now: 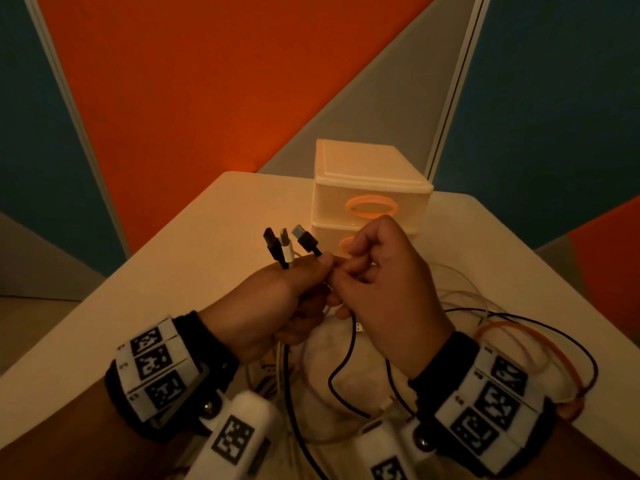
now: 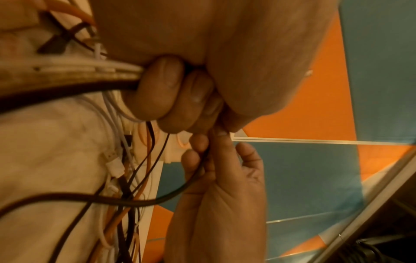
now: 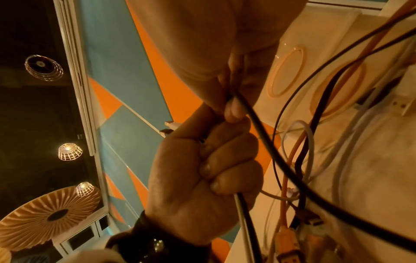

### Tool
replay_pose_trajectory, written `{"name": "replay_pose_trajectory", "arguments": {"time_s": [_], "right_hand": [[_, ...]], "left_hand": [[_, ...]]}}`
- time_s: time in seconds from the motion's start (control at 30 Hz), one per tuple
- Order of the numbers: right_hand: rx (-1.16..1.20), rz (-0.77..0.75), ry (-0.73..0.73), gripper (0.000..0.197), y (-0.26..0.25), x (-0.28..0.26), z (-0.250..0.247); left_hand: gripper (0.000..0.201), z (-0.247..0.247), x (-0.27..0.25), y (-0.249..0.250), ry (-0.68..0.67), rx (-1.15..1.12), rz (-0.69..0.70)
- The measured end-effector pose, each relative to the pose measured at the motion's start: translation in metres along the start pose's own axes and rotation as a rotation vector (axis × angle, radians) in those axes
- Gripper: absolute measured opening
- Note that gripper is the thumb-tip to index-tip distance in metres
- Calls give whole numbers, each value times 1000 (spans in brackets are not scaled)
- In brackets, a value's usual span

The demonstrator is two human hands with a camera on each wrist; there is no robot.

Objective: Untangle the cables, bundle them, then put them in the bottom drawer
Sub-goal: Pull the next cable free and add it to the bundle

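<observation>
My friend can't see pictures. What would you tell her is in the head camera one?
Two hands meet above a pale table: the left hand grips several cables whose three plugs stick up, and the right hand pinches a black cable beside it. More loose cables lie tangled on the table, and a small drawer unit stands behind with both drawers closed.

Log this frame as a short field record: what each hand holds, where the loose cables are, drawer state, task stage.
left hand: grips a bunch of cable ends, three plugs sticking up above the fist
right hand: pinches a black cable beside the left thumb
loose cables: white, black and orange, looped on the table
drawer unit: behind the hands, both drawers closed
stage: gathering ends; nothing bundled or stowed
</observation>
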State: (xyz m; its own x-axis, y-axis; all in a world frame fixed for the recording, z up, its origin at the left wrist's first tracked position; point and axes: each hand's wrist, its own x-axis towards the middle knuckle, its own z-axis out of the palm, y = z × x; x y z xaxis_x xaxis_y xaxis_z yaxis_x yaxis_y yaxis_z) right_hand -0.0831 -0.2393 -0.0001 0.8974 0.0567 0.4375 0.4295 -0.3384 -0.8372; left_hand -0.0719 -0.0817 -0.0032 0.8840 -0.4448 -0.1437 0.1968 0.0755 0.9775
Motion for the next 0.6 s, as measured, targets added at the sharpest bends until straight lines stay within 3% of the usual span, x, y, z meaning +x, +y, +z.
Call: {"name": "replay_pose_trajectory", "arguments": {"time_s": [0.2, 0.33, 0.37, 0.43, 0.5, 0.6], "right_hand": [[297, 174, -117, 29, 0, -6, 2], [351, 441, -385, 14, 0, -12, -12], [306, 456, -478, 9, 0, -12, -18], [140, 438, -639, 20, 3, -10, -32], [-143, 423, -733, 25, 6, -5, -44], [-528, 367, -679, 31, 9, 6, -61]], "left_hand": [[44, -6, 7, -1, 80, -128, 132], [41, -19, 8, 7, 134, -276, 254], [41, -23, 8, 10, 147, -302, 279], [41, -33, 8, 14, 192, -334, 324], [41, -46, 8, 18, 241, -362, 345], [42, -55, 8, 20, 231, -378, 296]]}}
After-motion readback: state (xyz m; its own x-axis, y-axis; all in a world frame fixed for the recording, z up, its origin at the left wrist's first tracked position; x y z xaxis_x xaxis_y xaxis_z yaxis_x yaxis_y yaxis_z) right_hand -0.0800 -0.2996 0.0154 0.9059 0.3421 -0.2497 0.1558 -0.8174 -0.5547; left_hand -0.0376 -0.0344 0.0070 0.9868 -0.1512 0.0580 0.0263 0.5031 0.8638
